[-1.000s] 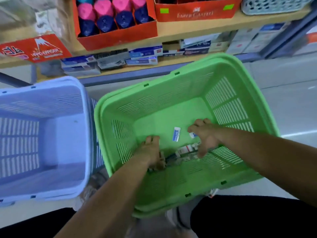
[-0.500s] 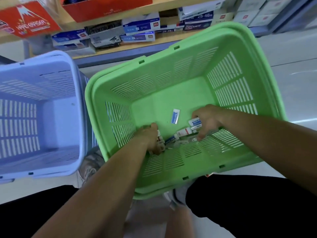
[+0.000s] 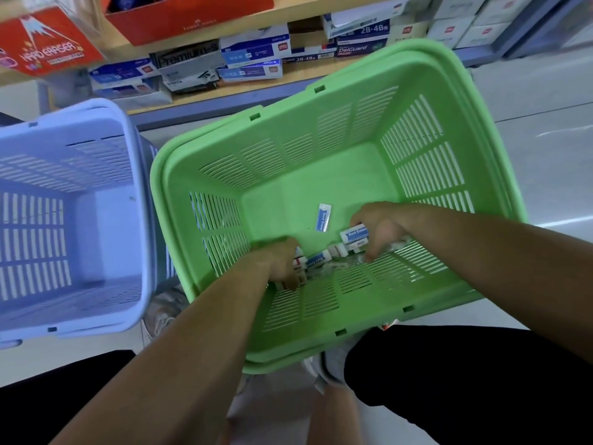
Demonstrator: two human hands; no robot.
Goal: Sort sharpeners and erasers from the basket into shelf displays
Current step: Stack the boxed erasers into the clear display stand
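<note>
Gripping left hand [image 3: 282,264]: one, fingers curled down round red-marked erasers [image 3: 299,261] at the near-left corner of the basket floor; number held hidden under the knuckles.
Right hand [image 3: 382,232]: one, thumb and curled fingers pinching blue-labelled erasers [image 3: 354,234], two stacked, top label reading Hard Eraser.
Pile [image 3: 333,255]: between the two hands, against the near wall; one more blue label and one red-marked end legible, the rest blurred, not countable.
Loose eraser [image 3: 324,217]: one, flat on the floor just beyond the pile, apart from both hands.
Green basket [image 3: 417,139]: one, slotted walls, holding all the erasers.
Blue basket [image 3: 96,149]: one, just left of the green one, cut off at the frame edge.
Shelf [image 3: 192,99]: beyond both baskets, carrying stacked stationery boxes [image 3: 253,49], too many overlapping to count.
Red Hard Eraser box [image 3: 48,49]: one, upper left, partly cut off.
Orange box [image 3: 192,17]: one, top cut off, contents unreadable.
</note>
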